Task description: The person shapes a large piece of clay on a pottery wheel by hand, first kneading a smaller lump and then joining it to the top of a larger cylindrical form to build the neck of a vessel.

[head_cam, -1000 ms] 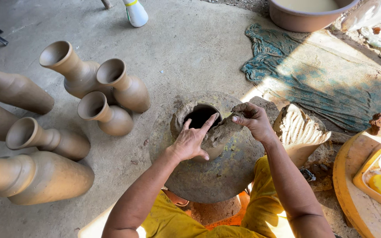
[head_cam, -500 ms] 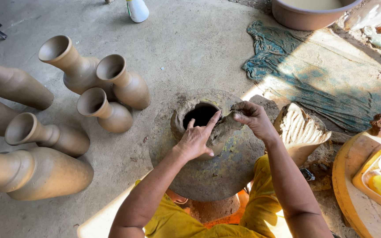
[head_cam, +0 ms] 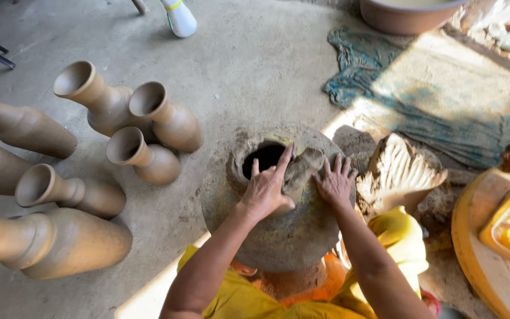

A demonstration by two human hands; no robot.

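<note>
A dusty grey floor [head_cam: 255, 53] fills most of the view. On the far right lies a crumpled blue-green cloth [head_cam: 385, 77], and past it stands a big brown bowl [head_cam: 408, 15].

On the left, many clay vases [head_cam: 107, 106] lie on their sides, mouths open. The biggest vase [head_cam: 60, 242] is near, at the left edge.

In the middle near the person sits a big round clay pot [head_cam: 284, 230], wet and grey, with a dark hole [head_cam: 264, 158] at the top. To its right is a mound of raw clay [head_cam: 402, 171] with finger grooves in it, and a yellow tub [head_cam: 503, 236] shows at the right edge.

A soft lump of clay [head_cam: 299, 171] rests on the pot's rim, just right of the hole. The left hand [head_cam: 267, 192] is spread flat on the pot, with its fingers pressing the lump from the left side. The right hand [head_cam: 336, 183] is also spread flat, fingers apart, touching the lump from the right. So the lump sits between both hands. It may be partly tucked under the left fingers, but that is hard to see.

A white bottle [head_cam: 179, 18] stands far away at the top.
</note>
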